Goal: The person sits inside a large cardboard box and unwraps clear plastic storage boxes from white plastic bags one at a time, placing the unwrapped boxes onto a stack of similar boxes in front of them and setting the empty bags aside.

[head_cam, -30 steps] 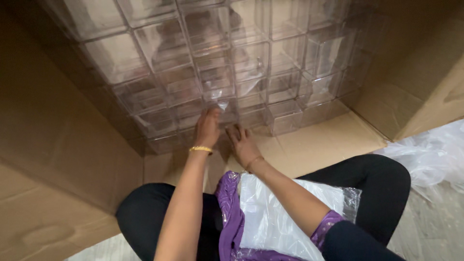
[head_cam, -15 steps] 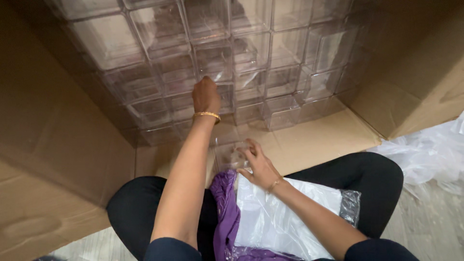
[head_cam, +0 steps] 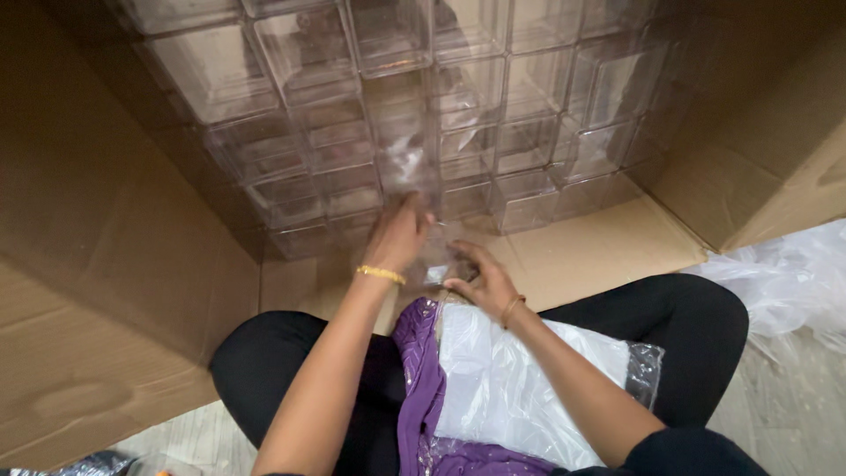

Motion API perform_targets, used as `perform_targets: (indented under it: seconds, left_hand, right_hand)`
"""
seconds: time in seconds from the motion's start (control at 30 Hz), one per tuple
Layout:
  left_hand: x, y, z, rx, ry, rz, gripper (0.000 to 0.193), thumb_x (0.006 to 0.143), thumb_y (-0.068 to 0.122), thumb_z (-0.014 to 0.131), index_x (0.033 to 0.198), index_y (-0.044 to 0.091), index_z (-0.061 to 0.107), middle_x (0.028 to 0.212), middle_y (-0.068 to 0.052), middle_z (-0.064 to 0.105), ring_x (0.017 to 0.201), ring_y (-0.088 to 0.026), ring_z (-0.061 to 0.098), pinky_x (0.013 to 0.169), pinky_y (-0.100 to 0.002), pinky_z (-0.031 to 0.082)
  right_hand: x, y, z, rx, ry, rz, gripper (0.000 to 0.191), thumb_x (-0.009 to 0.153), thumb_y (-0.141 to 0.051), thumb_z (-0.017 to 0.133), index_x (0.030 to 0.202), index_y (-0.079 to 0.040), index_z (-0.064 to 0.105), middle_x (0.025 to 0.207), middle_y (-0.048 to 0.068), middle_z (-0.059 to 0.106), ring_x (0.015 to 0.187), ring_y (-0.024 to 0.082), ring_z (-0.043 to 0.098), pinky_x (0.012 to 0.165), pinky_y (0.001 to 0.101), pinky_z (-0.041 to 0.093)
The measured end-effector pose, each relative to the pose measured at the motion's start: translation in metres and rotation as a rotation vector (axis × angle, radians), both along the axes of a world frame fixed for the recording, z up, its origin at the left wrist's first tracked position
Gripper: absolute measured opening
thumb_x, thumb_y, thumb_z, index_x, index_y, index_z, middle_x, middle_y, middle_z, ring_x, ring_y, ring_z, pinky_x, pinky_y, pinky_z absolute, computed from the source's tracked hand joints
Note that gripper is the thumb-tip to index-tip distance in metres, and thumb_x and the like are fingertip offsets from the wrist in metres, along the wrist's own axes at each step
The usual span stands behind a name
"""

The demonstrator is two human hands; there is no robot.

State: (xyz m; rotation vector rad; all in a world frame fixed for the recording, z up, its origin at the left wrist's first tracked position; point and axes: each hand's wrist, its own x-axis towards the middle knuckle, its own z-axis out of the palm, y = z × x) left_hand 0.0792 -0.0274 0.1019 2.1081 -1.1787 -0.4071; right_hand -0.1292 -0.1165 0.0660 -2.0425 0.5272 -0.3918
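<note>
Just ahead of the knees, the left hand closes its fingers on a clear plastic box standing tall against the stacked clear boxes in the cardboard carton, nearer than the right hand, which curls loosely, palm down, on another clear piece below.

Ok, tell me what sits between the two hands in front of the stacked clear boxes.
In the head view, a small clear plastic piece sits between the left hand and the right hand; its exact shape is blurred.
</note>
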Motion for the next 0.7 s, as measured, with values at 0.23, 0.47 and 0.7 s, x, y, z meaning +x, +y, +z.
perform_targets:
  seconds: [0.23,0.47,0.7]
  left_hand:
    - [-0.032,0.02,0.011,-0.183,-0.245,-0.339,0.097,0.068,0.044,0.088,0.145,-0.001,0.048,0.136,-0.034,0.058,0.128,-0.053,0.049,0.107,-0.055,0.04]
    - [-0.029,0.004,0.033,-0.045,0.444,0.063,0.075,0.082,0.051,0.077,0.139,0.008,0.054,0.121,-0.016,0.069,0.109,-0.032,0.07,0.093,-0.041,0.054]
    - [-0.025,0.01,0.017,-0.169,0.837,-0.025,0.084,0.089,0.07,0.059,0.143,0.007,0.046,0.139,-0.014,0.059,0.126,-0.022,0.057,0.104,-0.042,0.046]
  right_hand:
    - [-0.011,-0.036,0.01,0.321,-0.012,-0.023,0.078,0.081,-0.017,0.083,0.149,-0.008,0.046,0.137,0.01,0.059,0.128,0.023,0.057,0.106,0.0378,0.052]
    - [0.005,-0.042,0.04,0.06,-0.316,-0.03,0.095,0.087,-0.021,0.084,0.16,-0.005,0.024,0.162,0.019,0.032,0.147,0.03,0.041,0.114,0.042,0.047]
    - [0.019,-0.01,0.086,-0.173,-0.279,-0.069,0.115,0.074,-0.022,0.092,0.162,-0.008,0.019,0.158,0.021,0.028,0.141,0.034,0.046,0.109,0.044,0.05]
